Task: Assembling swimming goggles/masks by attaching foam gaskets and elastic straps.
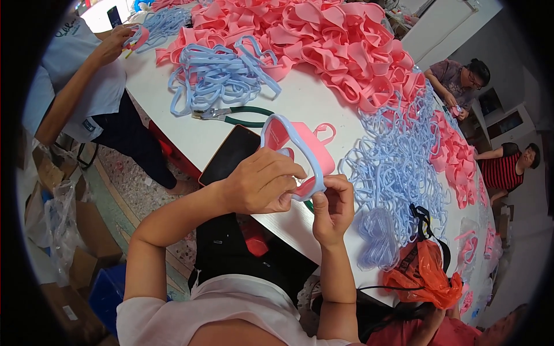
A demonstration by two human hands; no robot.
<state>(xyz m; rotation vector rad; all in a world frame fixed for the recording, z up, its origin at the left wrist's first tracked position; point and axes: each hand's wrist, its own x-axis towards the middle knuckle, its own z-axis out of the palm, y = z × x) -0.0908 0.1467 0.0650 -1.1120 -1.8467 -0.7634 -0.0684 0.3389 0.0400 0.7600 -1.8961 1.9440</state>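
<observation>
Both hands hold the pink goggle skirt with light-blue frame [300, 155] above the white surface [311, 104], left hand [259, 183] clamped on its near-left rim, right hand [333, 206] pinching the lower edge, long axis running away from the person.

Pink soft mask skirt [314, 147] with light-blue frame [294, 130] fitted around rim, held tilted above table edge; pinched at 6 o'clock by both hands; pink loop projecting at 1 o'clock.
</observation>
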